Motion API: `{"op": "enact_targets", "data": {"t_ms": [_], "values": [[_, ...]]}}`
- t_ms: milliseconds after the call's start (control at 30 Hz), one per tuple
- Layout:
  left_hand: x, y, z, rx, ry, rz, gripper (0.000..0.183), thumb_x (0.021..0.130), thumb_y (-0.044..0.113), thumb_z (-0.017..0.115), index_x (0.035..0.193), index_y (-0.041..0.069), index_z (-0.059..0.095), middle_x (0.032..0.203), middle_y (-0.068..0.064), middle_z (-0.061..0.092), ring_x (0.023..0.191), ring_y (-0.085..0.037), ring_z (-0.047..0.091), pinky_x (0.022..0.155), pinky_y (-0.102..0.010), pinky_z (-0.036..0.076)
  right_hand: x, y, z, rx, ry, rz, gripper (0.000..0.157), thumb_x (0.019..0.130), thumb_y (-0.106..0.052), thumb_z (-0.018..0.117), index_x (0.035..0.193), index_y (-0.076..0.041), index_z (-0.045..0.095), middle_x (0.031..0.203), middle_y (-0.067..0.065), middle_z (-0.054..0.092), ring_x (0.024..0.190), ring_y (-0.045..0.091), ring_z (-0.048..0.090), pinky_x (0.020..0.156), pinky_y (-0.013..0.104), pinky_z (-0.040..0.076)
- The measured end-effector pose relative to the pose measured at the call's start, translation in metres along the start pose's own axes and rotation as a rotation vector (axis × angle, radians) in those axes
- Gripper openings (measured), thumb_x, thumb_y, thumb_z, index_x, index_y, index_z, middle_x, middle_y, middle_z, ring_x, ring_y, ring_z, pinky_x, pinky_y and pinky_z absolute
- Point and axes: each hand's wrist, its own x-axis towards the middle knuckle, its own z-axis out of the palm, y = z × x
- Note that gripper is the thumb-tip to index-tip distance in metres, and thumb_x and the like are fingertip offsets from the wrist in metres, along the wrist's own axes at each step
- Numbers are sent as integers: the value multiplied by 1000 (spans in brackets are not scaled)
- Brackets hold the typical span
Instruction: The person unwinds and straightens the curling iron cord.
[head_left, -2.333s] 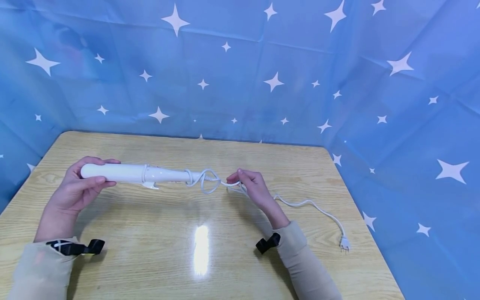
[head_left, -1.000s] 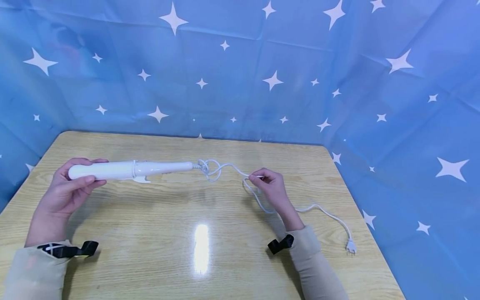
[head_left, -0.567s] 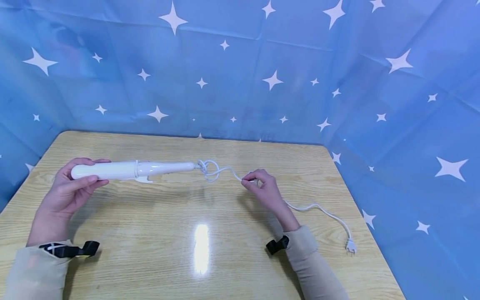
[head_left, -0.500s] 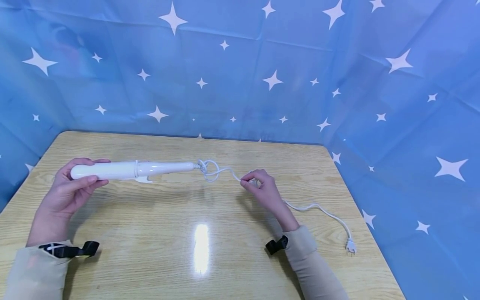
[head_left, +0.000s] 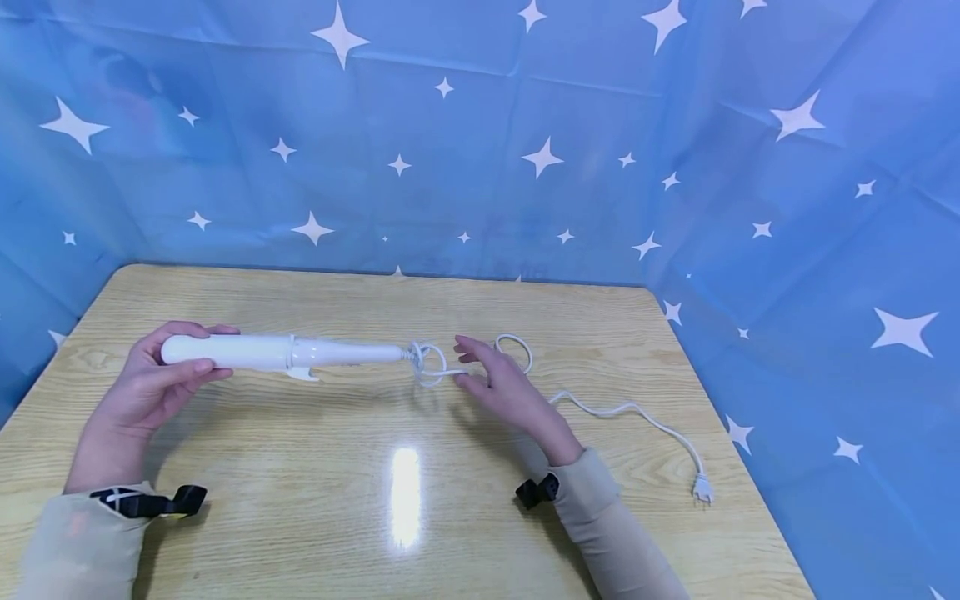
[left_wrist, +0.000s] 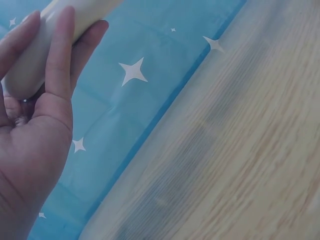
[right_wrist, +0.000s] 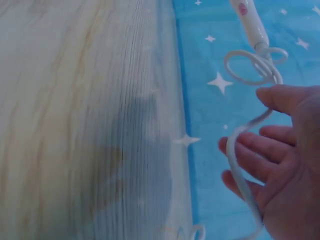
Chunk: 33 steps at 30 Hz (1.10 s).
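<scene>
My left hand grips the thick end of a white curling iron, thumb below and fingers behind. The iron is raised level above the table, a small lever jutting from its underside. Its narrow end points right to a white cord, looped loosely close to the iron. Beside these loops is my right hand, fingers spread and thumb apart. In the right wrist view the cord runs across its fingers and palm without being pinched. The left wrist view shows the left fingers around the iron's rounded end.
The cord's two-pin plug lies on the wooden table toward the right edge. Another bend of cord rises behind the right hand. A blue star-patterned cloth hangs behind and beside the table.
My right hand has loosened its pinch on the cord, spread its fingers and shifted left toward the loops. The left hand has moved slightly right with the curling iron. Earlier, the cord's wrap slipped off the iron's narrow end.
</scene>
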Motion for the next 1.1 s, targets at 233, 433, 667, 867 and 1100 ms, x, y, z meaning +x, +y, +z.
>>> {"op": "enact_targets", "data": {"t_ms": [233,433,667,867,1100], "values": [[1,-3,-2,-17,-34,4,51,91,-33,37,119,-4,69,130,-21,65,121,-29,64,87,-41,62,3,-1,10,152,-21,-57,34,100,-5,65,133,5,62,116,16,71,103,25,68,91,32,59],[2,-3,-1,-23,-33,-1,50,92,-33,37,118,-5,69,129,-21,65,119,-29,64,87,-41,62,0,-5,10,229,-20,-11,18,100,-11,67,113,-1,74,91,8,73,77,14,63,65,23,54],[2,-2,-1,-34,-32,-9,50,92,-33,36,117,-5,69,129,-21,65,118,-30,65,87,-41,61,-1,-6,8,294,-44,16,16,102,-10,65,110,2,72,91,13,72,81,33,66,69,25,56],[2,-2,-1,-19,-39,13,48,92,-32,38,119,-6,68,129,-22,65,118,-30,65,86,-41,62,-3,-6,6,309,-47,30,17,104,-7,60,110,6,70,93,18,71,85,36,66,69,26,55],[2,-3,0,-53,-57,27,45,92,-33,38,120,-10,65,130,-24,63,121,-33,63,88,-42,62,-7,-15,0,285,-9,31,16,104,-2,57,107,9,69,89,25,67,77,36,61,63,20,47]]}}
